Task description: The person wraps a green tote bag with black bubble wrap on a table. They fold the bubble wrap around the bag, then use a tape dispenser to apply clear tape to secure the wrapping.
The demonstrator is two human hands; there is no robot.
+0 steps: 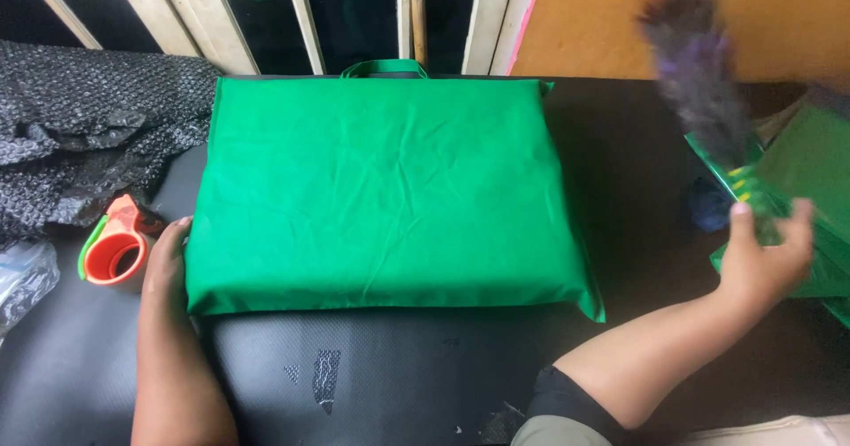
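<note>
**Duster raised beside a packed green bag**

Bag first: a flat green fabric bag lies squarely in the middle of the black table, its loop handle at the far edge, towards the window frames. The cloth is smooth with only light creases, and the bag looks filled and closed; no opening shows from this view.

The left hand rests flat against the bag's near left corner, fingers extended and holding nothing, pressing or steadying the side. Just beyond it, near the table's left edge, stands an orange tape dispenser, apart from the hand by a small gap. Black bubble wrap is heaped at the far left corner.

The right hand is lifted over the table's right edge, closed around the shiny green handle of a feather duster. The dark plume points up and away and is blurred, so the duster appears to be in motion. It hangs clear of the bag, not touching it. More green material lies at the right edge behind the hand.

Judging by how things lie, the bag seems already placed and flattened; the duster has not met its surface at this moment, so any sweeping of the cloth appears undone. The tape dispenser sits untouched.
</note>
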